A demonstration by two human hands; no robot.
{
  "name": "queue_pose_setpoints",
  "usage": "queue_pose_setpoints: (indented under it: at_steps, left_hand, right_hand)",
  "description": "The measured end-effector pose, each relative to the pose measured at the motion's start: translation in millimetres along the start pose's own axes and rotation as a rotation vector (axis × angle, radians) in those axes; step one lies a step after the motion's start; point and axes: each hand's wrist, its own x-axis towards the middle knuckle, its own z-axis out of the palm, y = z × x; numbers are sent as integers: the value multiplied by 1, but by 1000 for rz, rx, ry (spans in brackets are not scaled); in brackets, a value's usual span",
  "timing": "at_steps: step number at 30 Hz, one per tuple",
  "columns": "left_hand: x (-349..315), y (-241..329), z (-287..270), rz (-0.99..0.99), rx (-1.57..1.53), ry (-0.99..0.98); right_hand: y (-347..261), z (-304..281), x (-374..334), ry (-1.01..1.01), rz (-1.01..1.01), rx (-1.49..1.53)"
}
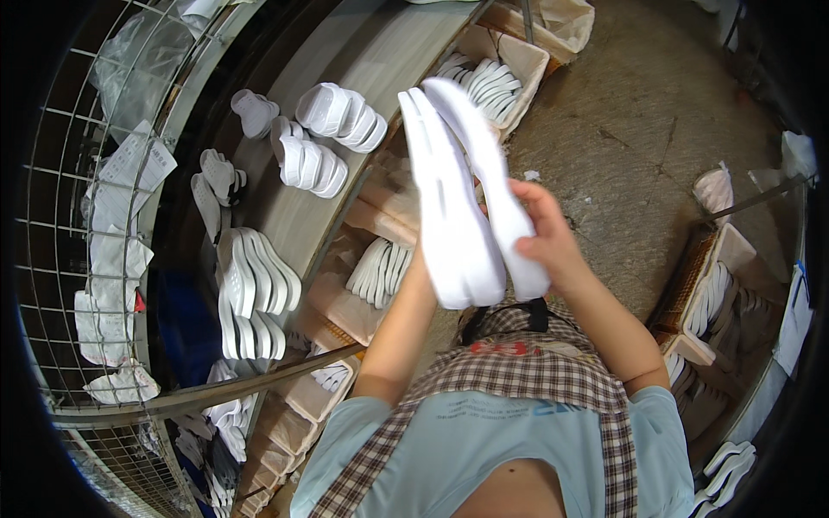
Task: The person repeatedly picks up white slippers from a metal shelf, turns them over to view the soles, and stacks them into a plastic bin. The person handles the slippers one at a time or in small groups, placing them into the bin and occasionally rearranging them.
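Observation:
In front of my chest, several long white shoe soles (458,233) are held upright, slightly fanned and touching at their lower ends. My right hand (553,235) pinches the rightmost sole (492,164) at its outer edge, thumb in front and fingers behind. That sole leans away from the others at mid-length and looks blurred. My left hand (421,263) grips the left-hand soles from behind and is mostly hidden by them. Its forearm rises from below on the left.
Left, a grey bench (393,39) carries groups of white soles (255,276) and white moulded pieces (341,112). Below it stand lined baskets (531,60) of soles. At right is another basket (734,246). A metal bar (216,406) and wire mesh (52,224) border the left side.

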Motion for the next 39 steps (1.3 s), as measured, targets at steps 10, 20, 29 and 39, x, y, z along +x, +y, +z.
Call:
queue_pose_setpoints:
  at_steps: [10,20,29,39]
  left_hand:
    - [-36,9,10,65,-548,-414]
    - [-10,4,7,171,-246,-613]
    - [-16,17,1,73,-615,-615]
    - [14,-6,-3,509,1114,280]
  right_hand:
    - [-1,-28,-8,54,-26,699]
    - [42,-23,-3,137,227,754]
    - [49,-43,0,14,115,920]
    - [74,-28,12,0,324,679]
